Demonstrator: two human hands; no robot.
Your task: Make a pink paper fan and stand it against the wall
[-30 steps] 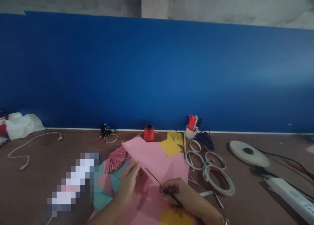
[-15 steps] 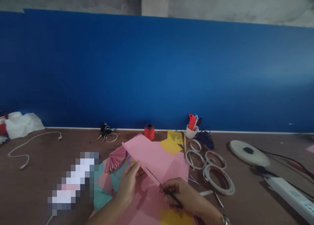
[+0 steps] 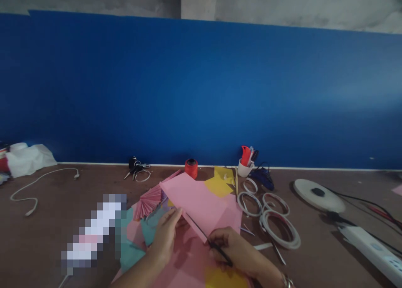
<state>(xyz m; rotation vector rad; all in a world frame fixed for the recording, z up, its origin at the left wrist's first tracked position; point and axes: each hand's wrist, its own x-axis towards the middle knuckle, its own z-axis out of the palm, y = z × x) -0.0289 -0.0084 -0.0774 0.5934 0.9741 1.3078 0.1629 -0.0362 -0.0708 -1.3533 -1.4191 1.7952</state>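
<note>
My left hand [image 3: 168,231] pinches the near-left edge of a pink paper sheet [image 3: 199,198] between thumb and fingers. Dark-handled scissors [image 3: 221,254] are gripped in my right hand [image 3: 234,246], their blades lying along the sheet's near edge and pointing toward my left fingers. A narrow pink margin shows on the near side of the blades. Beneath both hands lie more pink sheets [image 3: 185,267] and a yellow sheet [image 3: 224,277]. To the left of the held sheet sits a pleated pink paper fan [image 3: 149,202], over teal paper [image 3: 130,252].
Several rolled paper strips [image 3: 279,229] lie right of the papers. Behind stand a red container [image 3: 191,169] and a white cup of pens [image 3: 245,169]. Keys [image 3: 138,167] lie back left. A power strip [image 3: 373,250] and white disc [image 3: 318,195] are on the right.
The pink sheet has shifted slightly to the right, with my left hand moving a little the same way. The scissors remain at its near edge, with their blades closer to its right corner.
</note>
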